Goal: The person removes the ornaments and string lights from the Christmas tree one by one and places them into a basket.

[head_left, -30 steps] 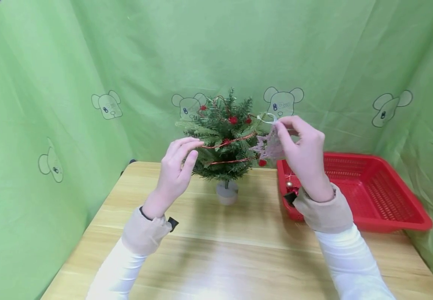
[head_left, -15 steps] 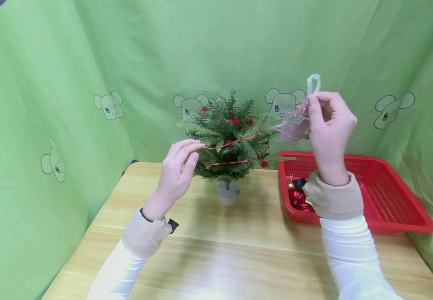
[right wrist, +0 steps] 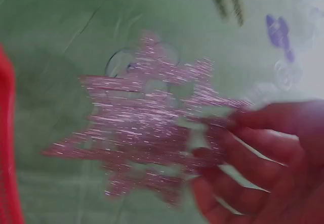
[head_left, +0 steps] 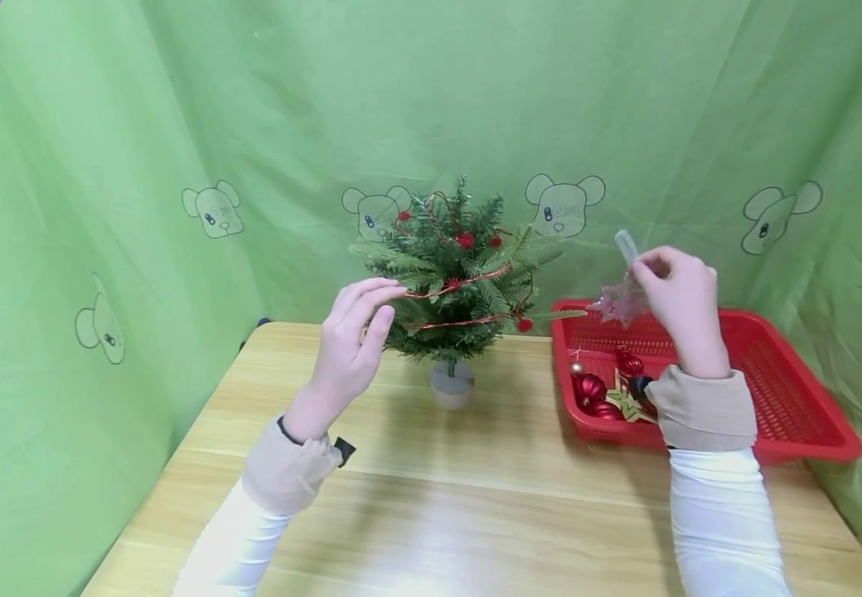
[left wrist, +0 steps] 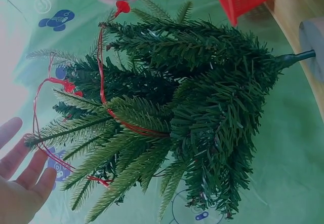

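A pink glittery snowflake ornament (head_left: 617, 303) is pinched at one point by my right hand (head_left: 683, 308), over the red basket's far left part. Its pale ribbon loop (head_left: 627, 246) sticks up above the fingers. The right wrist view shows the snowflake (right wrist: 142, 117) broadside and blurred. My left hand (head_left: 349, 344) is held at the left side of a small Christmas tree (head_left: 431, 267), fingers extended. In the left wrist view its fingertips (left wrist: 35, 158) are at a branch tip and the red wire garland (left wrist: 103, 79), which winds around the tree; contact is hard to tell.
A red plastic basket (head_left: 811, 390) stands on the right of the wooden table (head_left: 431, 514). Inside lie red baubles (head_left: 589, 388), a gold star (head_left: 627, 404) and a small gold ball (head_left: 576, 367). The tree has a pale base (head_left: 452, 390). Green cloth (head_left: 431, 99) hangs behind.
My right hand has drawn away from the tree's right side with the snowflake, rising and then lowering over the basket. A right-hand branch has sprung outward. My left hand has stayed put.
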